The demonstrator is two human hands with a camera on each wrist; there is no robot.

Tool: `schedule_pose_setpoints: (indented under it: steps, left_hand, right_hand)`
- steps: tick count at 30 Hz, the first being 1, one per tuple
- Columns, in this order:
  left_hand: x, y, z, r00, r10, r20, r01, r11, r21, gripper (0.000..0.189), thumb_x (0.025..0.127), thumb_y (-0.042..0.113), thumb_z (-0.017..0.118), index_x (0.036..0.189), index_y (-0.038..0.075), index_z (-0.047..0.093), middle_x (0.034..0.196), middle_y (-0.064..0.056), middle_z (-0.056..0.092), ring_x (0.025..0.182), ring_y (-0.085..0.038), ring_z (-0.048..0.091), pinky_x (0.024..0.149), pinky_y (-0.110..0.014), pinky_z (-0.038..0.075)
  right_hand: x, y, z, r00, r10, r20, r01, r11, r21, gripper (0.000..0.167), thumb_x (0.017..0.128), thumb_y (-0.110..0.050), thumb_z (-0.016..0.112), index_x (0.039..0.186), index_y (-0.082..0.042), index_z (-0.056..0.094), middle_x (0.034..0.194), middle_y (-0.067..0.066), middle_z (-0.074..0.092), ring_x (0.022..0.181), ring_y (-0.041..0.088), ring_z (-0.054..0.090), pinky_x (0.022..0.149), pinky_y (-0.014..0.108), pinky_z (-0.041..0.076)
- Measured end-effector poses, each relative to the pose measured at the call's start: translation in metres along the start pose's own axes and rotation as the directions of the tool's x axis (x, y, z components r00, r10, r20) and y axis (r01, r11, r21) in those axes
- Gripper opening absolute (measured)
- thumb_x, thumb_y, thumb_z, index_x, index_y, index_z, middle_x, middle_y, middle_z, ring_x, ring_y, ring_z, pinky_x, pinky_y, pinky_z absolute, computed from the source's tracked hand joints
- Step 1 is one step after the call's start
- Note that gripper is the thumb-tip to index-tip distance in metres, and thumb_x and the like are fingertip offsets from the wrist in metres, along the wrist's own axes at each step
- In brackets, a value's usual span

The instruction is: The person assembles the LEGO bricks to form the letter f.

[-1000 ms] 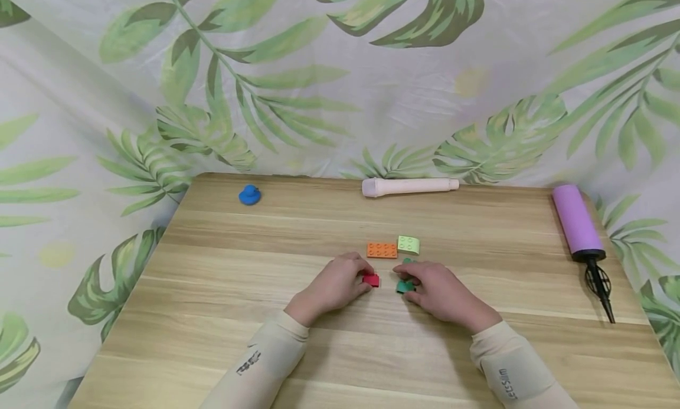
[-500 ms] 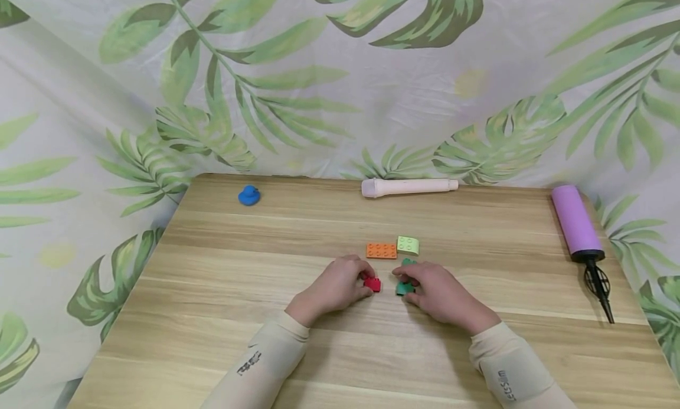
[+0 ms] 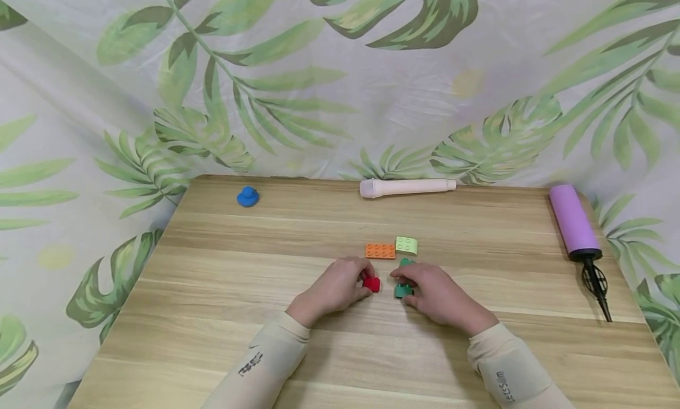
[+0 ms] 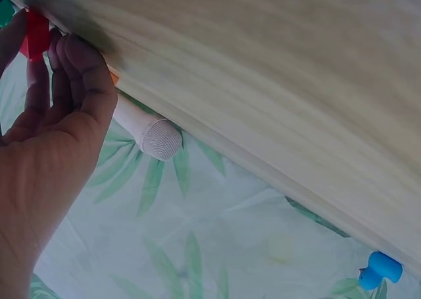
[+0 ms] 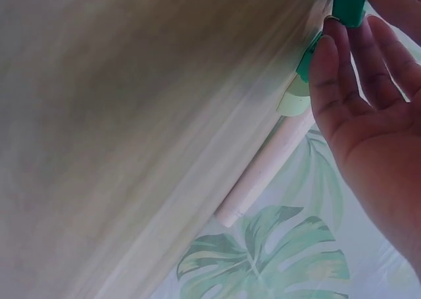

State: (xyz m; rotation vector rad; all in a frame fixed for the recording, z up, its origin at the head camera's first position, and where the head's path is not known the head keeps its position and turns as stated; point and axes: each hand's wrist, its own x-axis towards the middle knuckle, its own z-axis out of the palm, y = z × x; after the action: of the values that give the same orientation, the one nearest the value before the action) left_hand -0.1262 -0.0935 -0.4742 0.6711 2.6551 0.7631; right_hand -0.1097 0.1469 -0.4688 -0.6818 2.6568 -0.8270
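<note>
My left hand (image 3: 336,282) pinches a small red toy brick (image 3: 372,284) between thumb and fingers, low over the table. The left wrist view shows this red brick (image 4: 37,35) at its upper left. To the right, my right hand (image 3: 434,292) pinches a dark green brick (image 3: 402,291), partly covered by the fingers. A second green brick (image 3: 406,262) lies just beyond the right index finger; both the held green brick (image 5: 348,8) and this other one (image 5: 308,58) appear in the right wrist view. A short gap separates the two hands.
Just past the hands lie an orange brick (image 3: 379,251) and a light green curved brick (image 3: 406,245), side by side. Along the back edge are a blue rubber duck (image 3: 247,196) and a pale pink microphone (image 3: 409,187). A purple balloon pump (image 3: 575,220) lies at the right.
The red brick has turned a little and come slightly nearer to me in the left fingers. The green brick in my right hand has tipped slightly; both hands have otherwise stayed about in place.
</note>
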Motion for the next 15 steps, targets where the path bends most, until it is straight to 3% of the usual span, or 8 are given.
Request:
schedule_pose_setpoints:
  steps: [15]
  left_hand:
    - [0.0003,0.0001,0.0006,0.999,0.028,-0.03,-0.029,0.999,-0.018,0.019,0.091,0.005,0.083,0.1,0.013,0.068,0.091,0.001,0.064,0.08,-0.011,0.056,0.072,-0.023,0.049]
  right_hand:
    - [0.0006,0.0027,0.0033,1.0,-0.022,0.014,0.022,1.0,-0.019,0.045,0.09,-0.009,0.085,0.132,-0.01,0.07,0.113,-0.002,0.066,0.098,0.01,0.063,0.093,0.039,0.057]
